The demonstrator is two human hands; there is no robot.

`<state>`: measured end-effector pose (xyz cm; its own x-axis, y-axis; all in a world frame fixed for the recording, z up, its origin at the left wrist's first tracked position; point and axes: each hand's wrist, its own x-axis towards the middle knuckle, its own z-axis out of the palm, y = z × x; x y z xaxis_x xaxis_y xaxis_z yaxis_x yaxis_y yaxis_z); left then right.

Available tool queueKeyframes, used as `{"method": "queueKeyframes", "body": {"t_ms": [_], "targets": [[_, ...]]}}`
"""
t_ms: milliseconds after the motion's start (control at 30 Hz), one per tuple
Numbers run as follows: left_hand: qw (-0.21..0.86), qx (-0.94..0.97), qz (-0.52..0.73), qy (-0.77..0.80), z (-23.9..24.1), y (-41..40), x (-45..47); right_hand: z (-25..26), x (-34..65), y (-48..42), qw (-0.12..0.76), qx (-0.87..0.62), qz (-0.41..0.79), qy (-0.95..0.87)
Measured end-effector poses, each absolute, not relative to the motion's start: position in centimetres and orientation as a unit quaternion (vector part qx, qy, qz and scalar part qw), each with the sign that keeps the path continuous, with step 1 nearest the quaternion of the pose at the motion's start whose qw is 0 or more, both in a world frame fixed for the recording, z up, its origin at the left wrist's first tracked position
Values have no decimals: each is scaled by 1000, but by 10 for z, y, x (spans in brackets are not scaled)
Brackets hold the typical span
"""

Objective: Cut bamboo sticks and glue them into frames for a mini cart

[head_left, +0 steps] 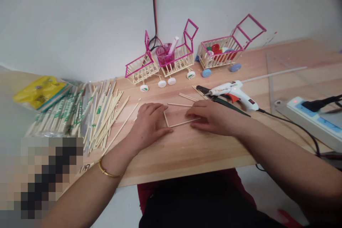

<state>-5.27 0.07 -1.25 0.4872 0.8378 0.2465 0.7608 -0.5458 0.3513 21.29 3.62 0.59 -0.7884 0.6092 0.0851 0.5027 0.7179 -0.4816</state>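
Observation:
Thin wooden sticks form a small rectangular frame (178,114) lying flat on the wooden table (187,156). My left hand (148,125) rests on the frame's left end, fingers curled and pressing its corner. My right hand (211,117) lies over the right end, fingertips pinching the near stick. A white hot glue gun (235,92) lies just behind my right hand, its nozzle pointing left.
A heap of loose and wrapped chopsticks (88,114) lies at the left beside a yellow packet (40,92). Three pink-and-wood toy carts (184,57) stand along the wall. A power strip (312,115) sits at the right, cords trailing across the table.

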Motion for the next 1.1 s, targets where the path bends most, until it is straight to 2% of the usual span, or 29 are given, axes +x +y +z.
{"method": "queueKeyframes", "body": {"t_ms": [1100], "targets": [[119,855,192,466,-12,2,-54,6,213,36,113,-307,237,-915]]}}
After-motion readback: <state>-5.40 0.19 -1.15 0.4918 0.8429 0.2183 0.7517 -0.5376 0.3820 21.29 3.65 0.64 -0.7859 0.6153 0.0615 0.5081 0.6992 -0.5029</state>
